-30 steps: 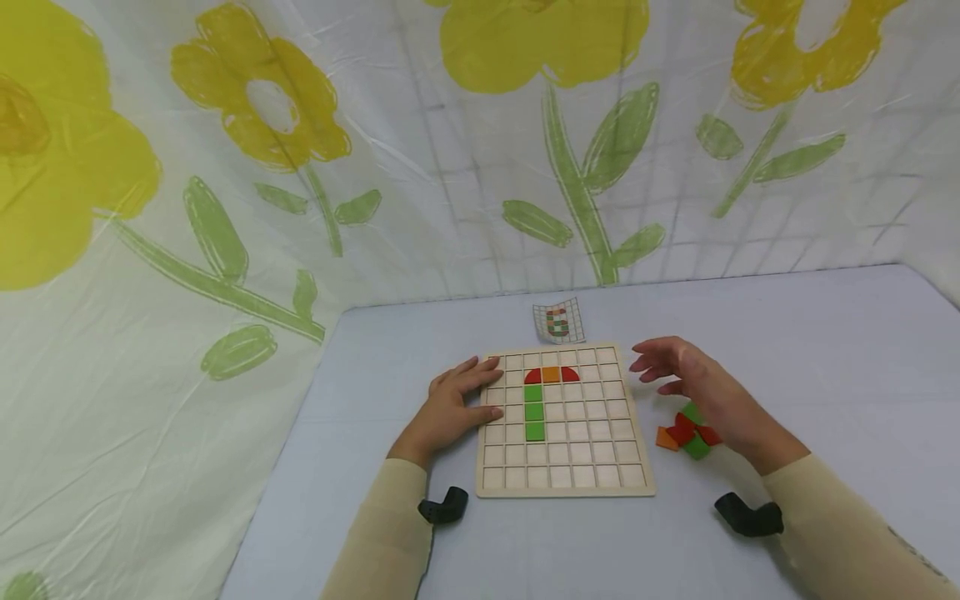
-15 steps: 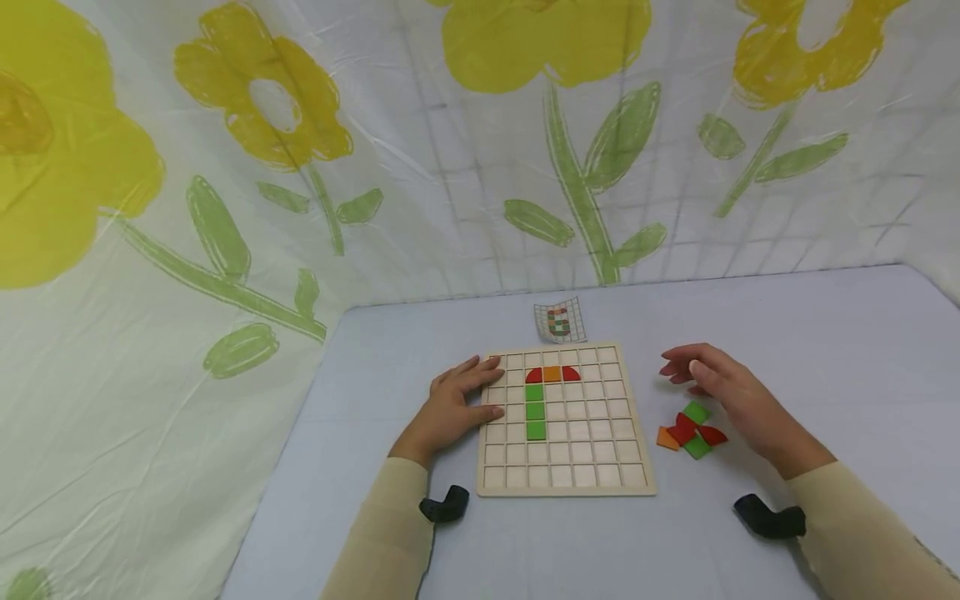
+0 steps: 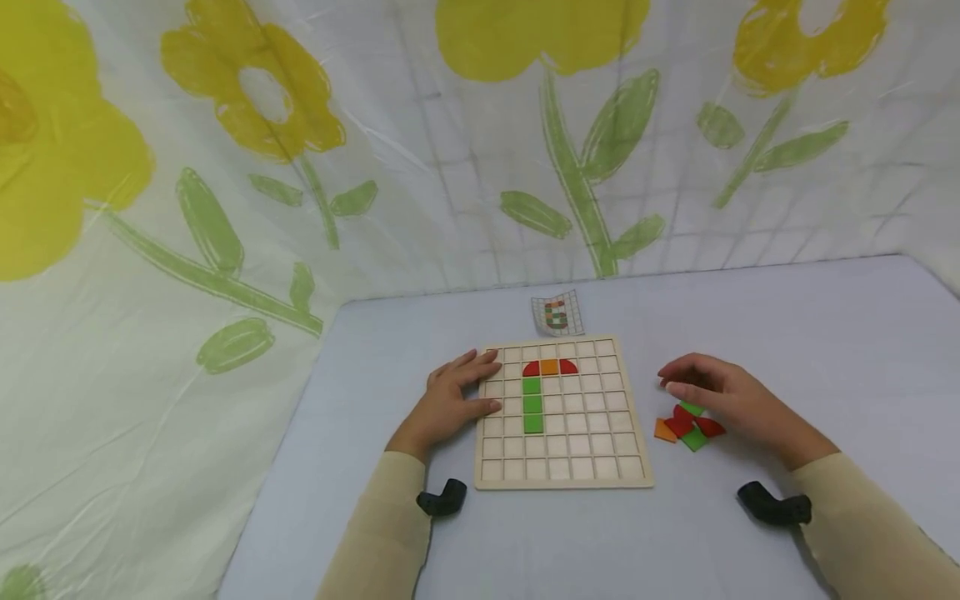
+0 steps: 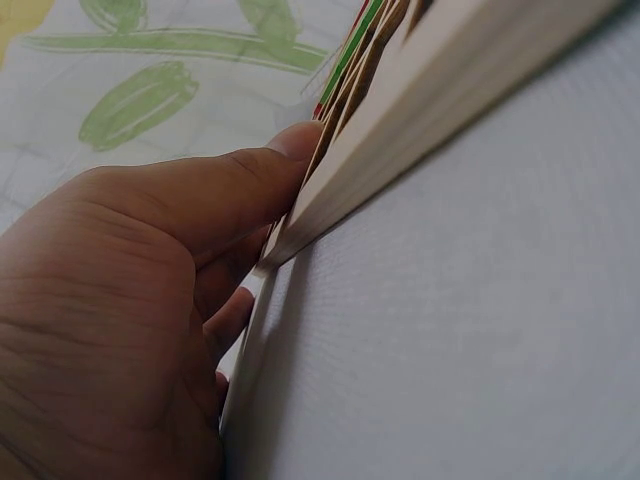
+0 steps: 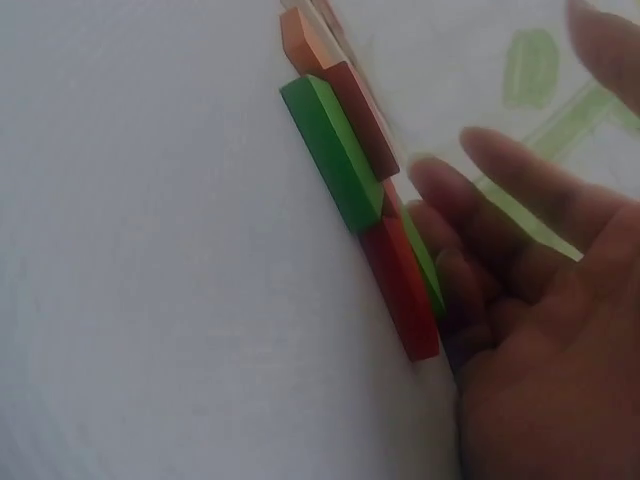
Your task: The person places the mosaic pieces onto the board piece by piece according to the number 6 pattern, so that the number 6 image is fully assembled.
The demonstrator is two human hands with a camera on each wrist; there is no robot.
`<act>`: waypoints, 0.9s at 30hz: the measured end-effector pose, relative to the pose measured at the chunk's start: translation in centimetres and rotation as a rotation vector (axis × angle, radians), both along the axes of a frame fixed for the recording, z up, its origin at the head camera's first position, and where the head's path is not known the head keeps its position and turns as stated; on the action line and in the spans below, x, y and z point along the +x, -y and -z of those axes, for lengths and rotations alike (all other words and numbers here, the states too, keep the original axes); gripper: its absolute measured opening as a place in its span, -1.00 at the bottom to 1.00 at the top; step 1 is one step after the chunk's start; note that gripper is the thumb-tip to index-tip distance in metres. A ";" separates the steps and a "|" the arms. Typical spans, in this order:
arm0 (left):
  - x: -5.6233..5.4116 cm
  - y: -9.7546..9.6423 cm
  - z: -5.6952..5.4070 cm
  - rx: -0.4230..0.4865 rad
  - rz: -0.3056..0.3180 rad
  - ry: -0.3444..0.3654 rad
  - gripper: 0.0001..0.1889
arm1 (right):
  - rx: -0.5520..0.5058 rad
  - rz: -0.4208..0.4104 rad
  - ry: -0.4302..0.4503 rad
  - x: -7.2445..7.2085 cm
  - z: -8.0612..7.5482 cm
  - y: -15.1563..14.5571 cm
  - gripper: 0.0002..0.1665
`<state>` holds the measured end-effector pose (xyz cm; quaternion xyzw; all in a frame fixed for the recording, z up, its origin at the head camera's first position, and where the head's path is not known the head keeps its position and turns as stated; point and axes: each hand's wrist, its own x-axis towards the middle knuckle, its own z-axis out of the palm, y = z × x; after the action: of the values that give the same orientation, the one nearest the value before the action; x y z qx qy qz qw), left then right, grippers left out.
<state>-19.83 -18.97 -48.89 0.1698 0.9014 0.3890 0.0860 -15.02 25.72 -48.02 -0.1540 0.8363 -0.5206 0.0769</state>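
A wooden grid board (image 3: 564,483) lies flat on the table. On it, a red, an orange and another red tile form a row, and several green tiles (image 3: 532,404) run down below the left red one. My left hand (image 3: 446,404) rests on the board's left edge, thumb (image 4: 240,180) and fingertips on its frame. Beside the board's right side lies a loose pile of red, green and orange tiles (image 3: 681,422). My right hand (image 3: 738,404) hovers just over the pile's far side, fingers loosely bent, holding nothing; it partly covers a green tile.
Behind the board lies a small paper card (image 3: 557,314) printed with a coloured grid pattern. A flower-printed curtain (image 3: 450,167) hangs behind and left of the pale table (image 3: 570,542). Black wrist devices (image 3: 774,505) sit by both cuffs.
My right hand has moved right, away from the board's edge, then lower and closer to the tile pile. My left hand stays on the board. The view has tilted slightly.
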 end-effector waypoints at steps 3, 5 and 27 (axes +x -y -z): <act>0.0 0.0 0.0 0.004 -0.005 0.000 -0.31 | 0.031 -0.007 0.015 -0.1 0.0 -0.1 -0.63; 0.1 0.0 -0.1 0.008 -0.007 0.002 -0.31 | 0.037 -0.021 0.016 -0.2 0.0 -0.2 -0.63; 0.0 0.1 0.1 0.032 0.003 0.008 -0.30 | 0.136 -0.160 -0.054 -0.1 -0.1 -0.3 -0.73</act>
<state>-19.87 -19.10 -48.98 0.1711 0.8943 0.4041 0.0874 -15.12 26.07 -47.96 -0.2287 0.8566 -0.4504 0.1058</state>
